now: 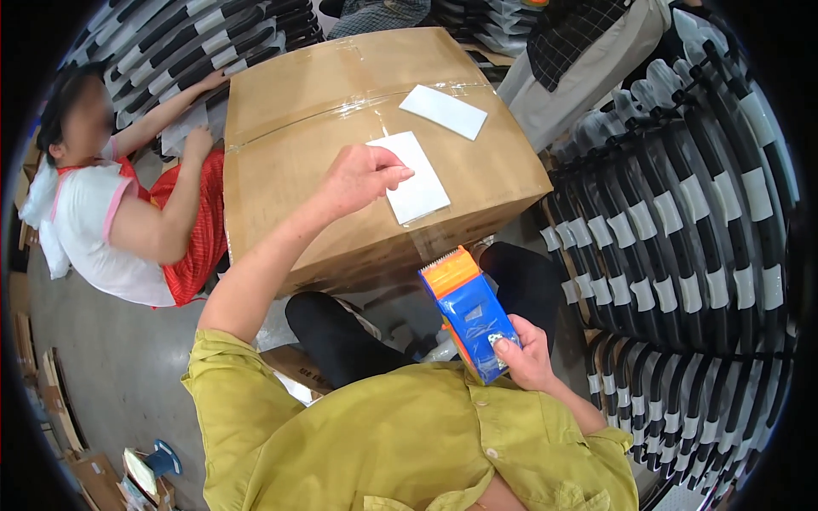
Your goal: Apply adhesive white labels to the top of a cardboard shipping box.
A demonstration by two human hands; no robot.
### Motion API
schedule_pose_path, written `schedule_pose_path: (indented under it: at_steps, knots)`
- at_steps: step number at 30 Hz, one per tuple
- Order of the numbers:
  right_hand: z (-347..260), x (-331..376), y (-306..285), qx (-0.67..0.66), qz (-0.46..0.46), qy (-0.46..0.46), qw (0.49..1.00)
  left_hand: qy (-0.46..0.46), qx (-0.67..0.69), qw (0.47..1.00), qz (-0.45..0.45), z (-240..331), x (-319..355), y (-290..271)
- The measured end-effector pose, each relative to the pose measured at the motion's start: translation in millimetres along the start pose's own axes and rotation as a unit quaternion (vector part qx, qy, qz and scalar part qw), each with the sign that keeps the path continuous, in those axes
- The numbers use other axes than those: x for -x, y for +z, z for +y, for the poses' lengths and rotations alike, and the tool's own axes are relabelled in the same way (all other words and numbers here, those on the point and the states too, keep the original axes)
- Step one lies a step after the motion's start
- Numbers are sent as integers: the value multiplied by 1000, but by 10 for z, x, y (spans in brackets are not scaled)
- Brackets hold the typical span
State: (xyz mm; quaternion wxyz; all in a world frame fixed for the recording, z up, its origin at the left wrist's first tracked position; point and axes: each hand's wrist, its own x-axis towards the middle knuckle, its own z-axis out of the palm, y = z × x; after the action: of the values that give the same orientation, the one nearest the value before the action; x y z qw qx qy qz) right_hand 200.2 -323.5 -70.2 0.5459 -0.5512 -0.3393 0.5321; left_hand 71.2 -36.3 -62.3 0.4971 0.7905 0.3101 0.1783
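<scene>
Left hand [358,179], fingers pinched, is nearer, over the white rectangular pad [420,194], lengthwise toward the near edge of the brown cardboard box [294,192]; right hand [532,356] grips the blue-orange plastic tape dispenser [469,313].

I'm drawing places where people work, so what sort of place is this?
It looks like a packing area, maybe in a warehouse or factory. There's a big taped cardboard box, a blue-and-orange tape dispenser in the person's right hand, and rows of curved black parts with white wrapping.
</scene>
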Motion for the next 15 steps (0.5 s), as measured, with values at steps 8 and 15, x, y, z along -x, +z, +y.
schedule_pose_path:
  at_steps: [8,15]
  knots:
    - [-237,-521,159,-30,58,48,997,164,-333,922,108,-436,-466,108]
    - [-67,-553,0,-60,50,85,993,180,-368,850,331,-586,-459,176]
